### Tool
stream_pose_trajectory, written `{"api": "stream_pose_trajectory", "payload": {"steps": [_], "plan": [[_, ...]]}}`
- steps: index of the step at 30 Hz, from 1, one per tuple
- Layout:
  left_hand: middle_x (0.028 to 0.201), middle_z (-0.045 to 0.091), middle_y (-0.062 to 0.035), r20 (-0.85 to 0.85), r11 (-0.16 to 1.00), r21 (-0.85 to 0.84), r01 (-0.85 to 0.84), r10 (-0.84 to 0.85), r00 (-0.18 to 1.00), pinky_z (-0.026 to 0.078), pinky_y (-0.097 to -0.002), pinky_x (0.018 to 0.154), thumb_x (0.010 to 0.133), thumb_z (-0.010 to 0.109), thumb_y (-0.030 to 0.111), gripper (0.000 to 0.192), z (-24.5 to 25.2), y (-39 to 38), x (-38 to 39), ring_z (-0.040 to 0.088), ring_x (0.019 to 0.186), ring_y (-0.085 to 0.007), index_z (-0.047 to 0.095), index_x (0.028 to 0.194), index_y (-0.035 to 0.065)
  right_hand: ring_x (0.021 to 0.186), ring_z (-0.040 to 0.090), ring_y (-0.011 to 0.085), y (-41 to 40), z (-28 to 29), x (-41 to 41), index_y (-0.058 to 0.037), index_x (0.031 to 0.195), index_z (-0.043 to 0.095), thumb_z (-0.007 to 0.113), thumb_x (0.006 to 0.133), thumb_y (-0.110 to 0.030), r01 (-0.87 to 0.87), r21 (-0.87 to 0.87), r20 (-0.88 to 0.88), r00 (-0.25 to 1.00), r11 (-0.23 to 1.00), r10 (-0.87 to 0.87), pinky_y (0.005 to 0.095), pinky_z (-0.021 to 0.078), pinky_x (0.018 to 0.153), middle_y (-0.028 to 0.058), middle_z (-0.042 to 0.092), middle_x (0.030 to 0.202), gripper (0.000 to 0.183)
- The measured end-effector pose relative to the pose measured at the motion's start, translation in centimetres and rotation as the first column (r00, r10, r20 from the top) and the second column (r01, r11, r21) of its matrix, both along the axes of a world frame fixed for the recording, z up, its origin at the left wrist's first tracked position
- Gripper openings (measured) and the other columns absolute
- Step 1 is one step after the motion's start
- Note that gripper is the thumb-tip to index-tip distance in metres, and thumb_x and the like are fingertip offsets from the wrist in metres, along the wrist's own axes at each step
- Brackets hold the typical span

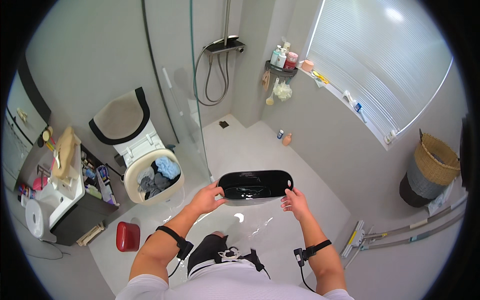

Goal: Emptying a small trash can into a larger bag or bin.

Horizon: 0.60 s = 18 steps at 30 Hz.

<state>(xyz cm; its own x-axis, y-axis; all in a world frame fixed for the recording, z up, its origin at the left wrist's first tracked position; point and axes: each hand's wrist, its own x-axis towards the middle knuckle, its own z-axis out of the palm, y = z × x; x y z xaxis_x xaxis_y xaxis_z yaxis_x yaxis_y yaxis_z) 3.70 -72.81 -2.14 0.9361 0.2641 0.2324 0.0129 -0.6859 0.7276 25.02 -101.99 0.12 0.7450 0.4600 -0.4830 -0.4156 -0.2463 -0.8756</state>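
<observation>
In front of me, at waist height or a little lower, an oval bin with a glossy black interior (255, 179) is held between my two hands. Its mouth faces up towards me, and bright reflections show at the bottom; whether water lies inside I cannot tell. My left hand (208, 198) grips the left end, thumb and fingers around the rim. At the right end, just below an oval handle hole, my right hand (296, 204) holds the rim with its thumb on top and its fingers partly spread below. The outer wall is mostly hidden.
A cream tub (129, 187) of clothes (167, 168) stands at the toilet (140, 142). A glass partition (198, 112) ends close to the bin. Wet floor (247, 225) lies below. Nearby are a red bin (128, 236), woven basket (437, 153), mop (354, 238) and two bottles (287, 139).
</observation>
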Motion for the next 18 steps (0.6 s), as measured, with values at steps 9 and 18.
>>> {"api": "stream_pose_trajectory", "payload": {"steps": [9,18], "plan": [[0.088,0.061,-0.0144,-0.031,0.917,-0.116,-0.382,0.381,0.924,0.049,-0.0402,0.069,0.07,0.083,0.025,0.033,-4.6,8.5,24.1,0.06,0.078,-0.0315,0.061,0.081,0.0038,0.067,0.063,0.0207,3.8,-3.6,16.0,-0.0041,0.132,0.05,0.058,0.093,-0.02,-0.112,-0.08,-0.04,0.993,0.991,0.109,0.0339,0.0533,0.058,0.012,0.064,0.088,0.042],[0.093,0.063,-0.0184,-0.033,0.777,-0.131,-0.615,0.617,0.786,0.05,-0.0423,0.077,0.065,0.086,0.023,0.035,-4.7,23.4,42.1,0.061,0.088,-0.0373,0.061,0.076,0.0021,0.063,0.064,0.0218,4.8,-5.1,34.3,-0.0044,0.127,0.052,0.058,0.091,-0.018,0.088,-0.284,-0.009,0.996,0.955,-0.094,0.0339,0.0535,0.055,0.0116,0.065,0.085,0.038]]}}
